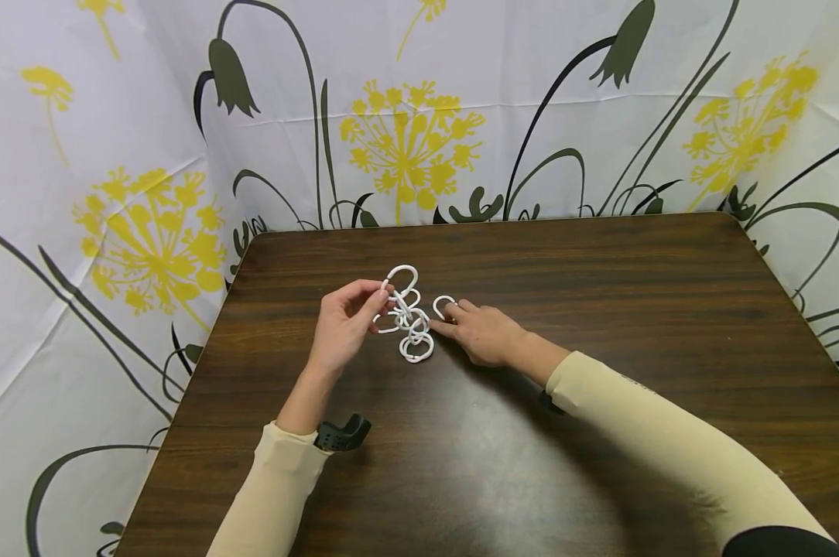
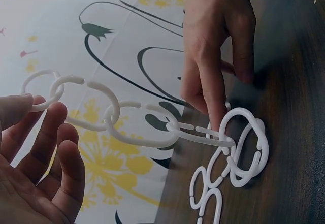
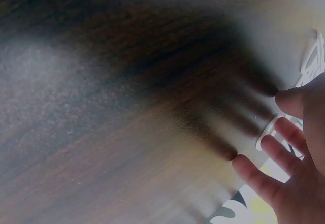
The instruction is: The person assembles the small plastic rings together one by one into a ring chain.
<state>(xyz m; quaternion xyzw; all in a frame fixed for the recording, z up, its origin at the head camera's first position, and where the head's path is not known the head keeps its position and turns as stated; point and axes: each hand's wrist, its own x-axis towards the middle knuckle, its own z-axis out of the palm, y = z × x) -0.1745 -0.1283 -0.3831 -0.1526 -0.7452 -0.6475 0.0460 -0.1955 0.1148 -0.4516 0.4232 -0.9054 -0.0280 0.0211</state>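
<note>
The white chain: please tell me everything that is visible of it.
The white chain looks like plastic, with smooth rounded links, several showing a narrow gap. The left grip pinches a link at its raised end; the lower part lies bunched on the dark table. The right grip is beside the bunch; contact is unclear.

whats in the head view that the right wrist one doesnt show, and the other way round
Only the head view shows the left hand pinching the white links, both pale sleeves and a black wrist device. Only the right wrist view shows the palm side of the right hand and dark finger-shaped streaks on the table. Both share the right hand, white links, table and patterned cloth.
</note>
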